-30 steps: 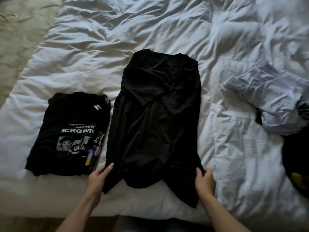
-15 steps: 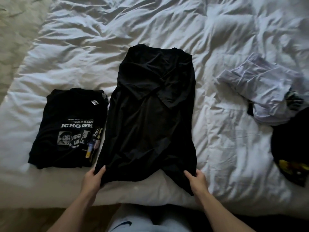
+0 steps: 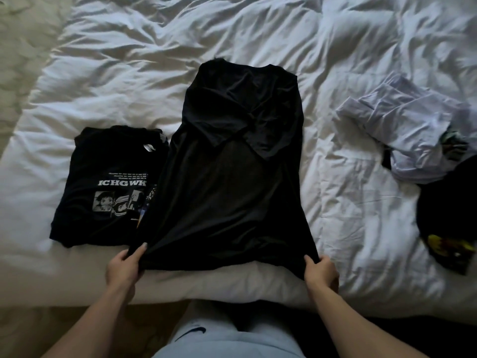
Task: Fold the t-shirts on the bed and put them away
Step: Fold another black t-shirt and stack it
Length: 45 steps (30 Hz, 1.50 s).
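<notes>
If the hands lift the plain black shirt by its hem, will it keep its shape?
Probably not. The plain black shirt looks thin and floppy, creasing where the left hand and right hand pinch it. Its folded-in sleeves would likely fall open.

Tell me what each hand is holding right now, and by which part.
Both hold the plain black t-shirt by its bottom hem: the left hand grips the left corner, the right hand the right corner.

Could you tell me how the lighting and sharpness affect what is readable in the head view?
Head view: dim; the black t-shirt held by both hands loses its folds in darkness; the white duvet reads clearly; edges bend with wide-angle distortion.
</notes>
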### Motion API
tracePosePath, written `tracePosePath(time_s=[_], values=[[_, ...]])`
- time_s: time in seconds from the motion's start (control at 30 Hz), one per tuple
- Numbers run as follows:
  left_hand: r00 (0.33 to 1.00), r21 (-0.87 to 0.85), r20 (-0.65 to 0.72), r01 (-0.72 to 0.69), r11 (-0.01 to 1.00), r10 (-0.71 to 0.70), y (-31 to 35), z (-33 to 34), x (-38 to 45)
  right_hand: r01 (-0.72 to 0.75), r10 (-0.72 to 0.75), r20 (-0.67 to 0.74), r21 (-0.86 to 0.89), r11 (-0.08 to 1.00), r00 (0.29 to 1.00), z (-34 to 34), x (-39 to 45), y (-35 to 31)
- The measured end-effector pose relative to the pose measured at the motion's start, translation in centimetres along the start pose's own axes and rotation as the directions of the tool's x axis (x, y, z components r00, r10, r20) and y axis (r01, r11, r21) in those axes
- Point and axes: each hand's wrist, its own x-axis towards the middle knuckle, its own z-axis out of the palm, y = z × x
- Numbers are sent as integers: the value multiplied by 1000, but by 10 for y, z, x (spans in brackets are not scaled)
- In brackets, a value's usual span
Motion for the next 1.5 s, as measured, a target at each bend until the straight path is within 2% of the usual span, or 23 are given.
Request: tracePosePath(time_s=[0.1,0.13,0.2,0.3,0.4,0.43,0.57,0.7,0.77,0.87,0.93,1.0,1.03,1.1,1.17,1.23,1.3,1.33,1.4,1.43,1.5], values=[[996,-37,-81,20,999,-23,-5,-2,5,-50,50,29,-18,999,998,1,1,-4],[996,-112,-63,62,992,-69,-4,0,4,-71,71,71,1,997,995,3,0,-6],[983,-278,20,182,943,-184,-5,7,5,-126,100,172,146,981,980,10,0,-8],[937,-445,144,350,824,-320,-17,23,3,-256,152,244,485,836,958,15,-6,-4],[923,-470,106,374,799,-370,-26,34,1,-355,252,251,641,680,935,19,-2,7],[921,-494,90,371,786,-379,-29,36,2,-365,262,255,646,670,931,20,-1,11],[917,-475,-140,268,838,-373,-25,43,-1,-378,307,220,555,741,926,21,-4,12],[903,-428,-254,218,877,-348,-21,45,-8,-307,302,74,379,873,950,18,-7,1],[900,-376,-269,229,898,-342,-18,46,-13,-263,268,16,267,927,963,16,-7,-3],[904,-266,-286,245,932,-319,-18,44,-21,-266,267,7,104,958,964,14,-8,-5],[885,-3,-395,269,963,-248,-13,42,-28,-218,217,-36,-19,976,975,13,-11,-9],[880,252,-473,177,951,-38,-2,47,-35,-78,58,-117,-174,982,991,12,-15,-21],[889,354,-445,66,933,106,2,50,-40,13,-48,-139,-243,970,989,12,-16,-26],[890,475,-281,-195,858,358,17,67,-44,194,-241,-117,-315,929,963,14,-12,-51],[846,508,-71,-425,749,528,32,87,-39,327,-359,-47,-313,892,932,18,-4,-81],[779,538,114,-570,621,617,49,110,-22,451,-457,42,-265,852,888,24,7,-113],[760,561,257,-620,548,596,68,134,-5,548,-536,114,-203,812,837,32,23,-145],[787,587,292,-596,548,543,73,144,6,583,-565,143,-202,787,812,36,32,-158],[884,716,270,-449,534,381,80,152,18,626,-580,237,-310,715,779,43,47,-174],[919,797,232,-368,479,320,84,152,21,627,-556,290,-398,670,779,45,54,-180],[914,891,198,-319,324,354,98,151,22,607,-537,307,-545,578,786,46,64,-192]])
